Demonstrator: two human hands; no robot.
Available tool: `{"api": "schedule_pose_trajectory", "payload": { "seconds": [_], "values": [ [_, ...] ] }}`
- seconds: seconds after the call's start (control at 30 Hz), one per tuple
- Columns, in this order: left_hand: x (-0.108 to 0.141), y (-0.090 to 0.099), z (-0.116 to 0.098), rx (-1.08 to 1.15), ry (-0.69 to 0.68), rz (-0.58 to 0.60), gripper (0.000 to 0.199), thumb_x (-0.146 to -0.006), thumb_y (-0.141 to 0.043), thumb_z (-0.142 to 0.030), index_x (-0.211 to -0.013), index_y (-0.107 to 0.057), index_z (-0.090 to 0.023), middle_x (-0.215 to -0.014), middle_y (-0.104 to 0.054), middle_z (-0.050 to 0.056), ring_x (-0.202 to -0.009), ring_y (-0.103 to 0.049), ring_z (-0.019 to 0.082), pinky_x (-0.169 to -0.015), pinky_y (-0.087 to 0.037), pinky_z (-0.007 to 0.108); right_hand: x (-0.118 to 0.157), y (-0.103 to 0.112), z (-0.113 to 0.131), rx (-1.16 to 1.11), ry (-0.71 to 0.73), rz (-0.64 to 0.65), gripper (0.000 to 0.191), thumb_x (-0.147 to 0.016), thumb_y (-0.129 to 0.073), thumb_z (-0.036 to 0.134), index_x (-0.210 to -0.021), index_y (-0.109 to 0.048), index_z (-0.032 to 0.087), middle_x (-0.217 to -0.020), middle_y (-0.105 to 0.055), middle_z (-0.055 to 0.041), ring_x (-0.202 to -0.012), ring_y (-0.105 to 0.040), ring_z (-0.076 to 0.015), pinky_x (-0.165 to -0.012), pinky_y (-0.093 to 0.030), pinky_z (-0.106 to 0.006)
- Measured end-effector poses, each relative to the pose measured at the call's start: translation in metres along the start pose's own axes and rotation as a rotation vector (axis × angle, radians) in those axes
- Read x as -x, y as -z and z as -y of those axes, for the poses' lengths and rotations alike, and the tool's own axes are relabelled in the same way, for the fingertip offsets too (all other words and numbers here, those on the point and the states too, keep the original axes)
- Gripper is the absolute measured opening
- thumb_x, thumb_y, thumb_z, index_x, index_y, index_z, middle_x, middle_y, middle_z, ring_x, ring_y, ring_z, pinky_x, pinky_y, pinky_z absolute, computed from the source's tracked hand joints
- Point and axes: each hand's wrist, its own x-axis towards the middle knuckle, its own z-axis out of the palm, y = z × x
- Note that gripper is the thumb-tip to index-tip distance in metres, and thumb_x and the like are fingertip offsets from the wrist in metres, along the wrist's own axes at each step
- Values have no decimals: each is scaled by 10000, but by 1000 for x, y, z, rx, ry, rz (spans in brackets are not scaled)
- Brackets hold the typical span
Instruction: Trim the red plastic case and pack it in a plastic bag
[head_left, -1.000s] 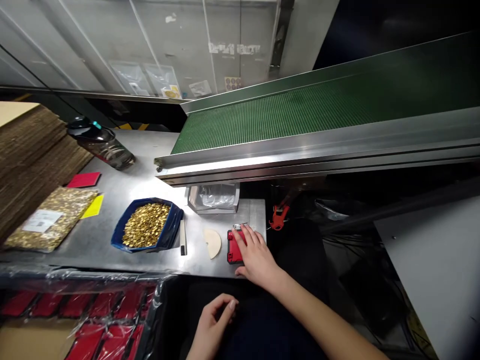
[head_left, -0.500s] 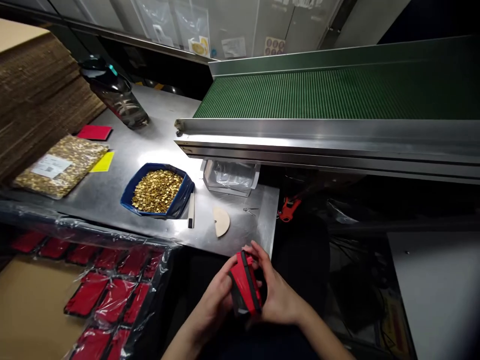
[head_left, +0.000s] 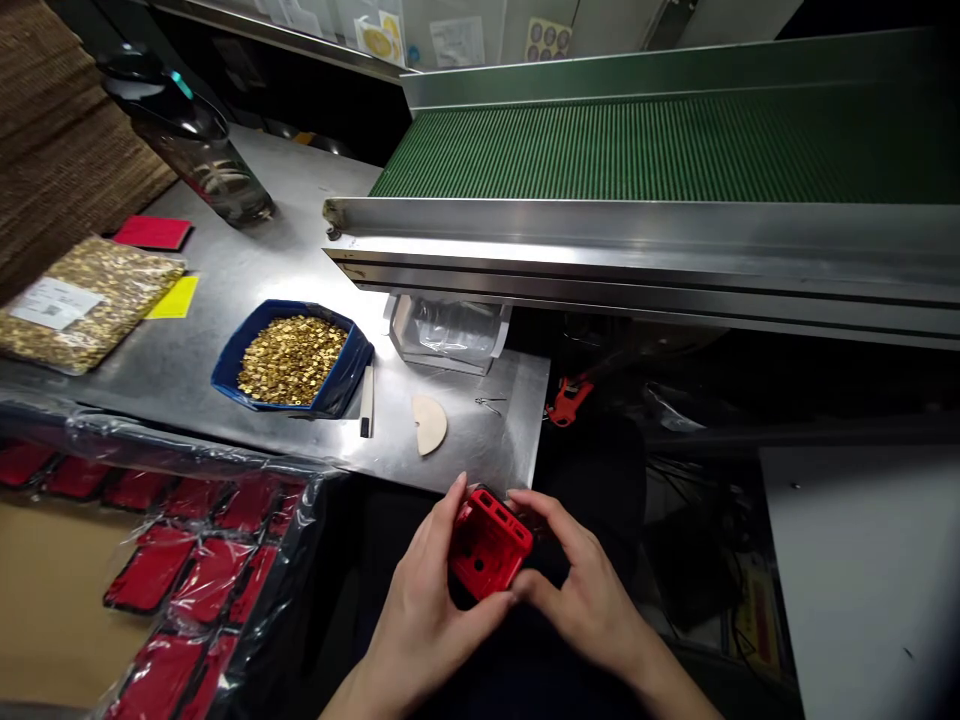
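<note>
A red plastic case with black trim is held between both hands, tilted so its hollow inside and slotted end face the camera. My left hand grips its left side, thumb along the lower edge. On the right side, the fingers and thumb of my right hand close round the case. Beyond the hands, a half-round cream disc lies on the metal table. Near it are small metal tweezers-like pieces and a slim white-and-black tool.
A blue bin of small brass parts stands left, by a bag of similar parts. A green conveyor crosses behind, above a clear-lined tray. Plastic-wrapped red cases fill a box at lower left. A bottle stands behind.
Both hands have turned the red case from its narrow side to show its hollow inside. The head view has shifted, so the table scene sits higher and further left.
</note>
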Motion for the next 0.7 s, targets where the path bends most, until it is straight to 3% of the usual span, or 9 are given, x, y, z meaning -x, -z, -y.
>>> {"api": "schedule_pose_trajectory", "payload": {
  "seconds": [0.07,0.13,0.23,0.33,0.5,0.57,0.7],
  "values": [
    [2,1,-3,27,1,4,1083,-688,-914,-441,-1592,-326,-338,-1527,-545,98,-1380,-519,401,-1179,-419,492,-2,1,10,49,-43,-45,472,-911,-687,536,-1305,-667,276,-1248,-723,-78,-1132,-682,-267,-1016,-552,-378],
    [4,4,-5,184,88,53,1037,-727,-843,-586,-1590,-329,-331,-1449,-607,106,-1328,-561,404,-1153,-438,503,-2,4,18,-14,-118,-67,362,-923,-677,481,-1202,-727,255,-1113,-767,-60,-978,-717,-229,-891,-587,-327],
    [8,6,-7,572,274,284,940,-800,-655,-757,-1570,-376,-295,-1404,-633,127,-1288,-591,404,-1140,-431,546,2,7,26,-209,-206,-6,364,-902,-703,490,-1146,-752,224,-996,-785,-55,-854,-726,-205,-760,-592,-286],
    [13,2,-10,928,390,542,924,-798,-657,-760,-1539,-438,-252,-1470,-586,150,-1323,-566,417,-1153,-399,573,8,9,31,-367,-237,74,349,-895,-719,481,-1117,-765,216,-1062,-792,-66,-919,-749,-228,-793,-602,-304],
    [17,-8,-13,1118,443,632,1034,-770,-772,-657,-1606,-277,-302,-1560,-501,135,-1450,-446,414,-1210,-308,573,16,11,30,-281,-219,135,354,-933,-671,495,-1138,-768,222,-1011,-800,-64,-911,-749,-232,-818,-599,-331],
    [18,-10,-13,1132,472,630,1028,-792,-749,-648,-1615,-243,-296,-1521,-543,159,-1427,-478,421,-1188,-325,598,14,13,22,-153,-167,52,315,-962,-634,486,-1069,-778,227,-986,-792,-54,-915,-736,-217,-838,-581,-319],
    [22,-12,-10,1154,489,605,1082,-818,-678,-681,-1632,-134,-220,-1313,-684,234,-1251,-635,434,-1079,-414,633,-13,20,-6,69,-120,-269,324,-1021,-538,454,-933,-733,210,-871,-746,-32,-787,-697,-167,-733,-545,-267]
  ]
}}
